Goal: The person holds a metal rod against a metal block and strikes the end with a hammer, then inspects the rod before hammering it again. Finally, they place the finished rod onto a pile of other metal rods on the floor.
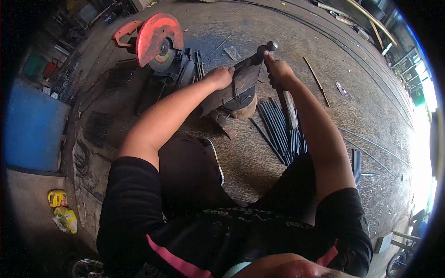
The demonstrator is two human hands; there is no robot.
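Note:
In the head view, my right hand [279, 72] is wrapped round a hammer [289, 109], high up near its head. The wooden handle points back toward me. My left hand [220, 78] is closed at the upper left edge of a dark metal plate [241, 78]; what its fingers hold is hidden. The plate lies slanted over a round wooden block [245, 109] with a dark top. Several thin dark metal rods [273, 127] lie on the floor to the right of the block, partly behind the hammer handle.
A red-guarded cut-off saw [160, 41] stands at the left beyond my left arm. Long thin bars [371, 146] and another rod bundle [356, 167] lie to the right. A thin stick [316, 81] lies beyond my right arm. A blue panel [34, 125] stands far left.

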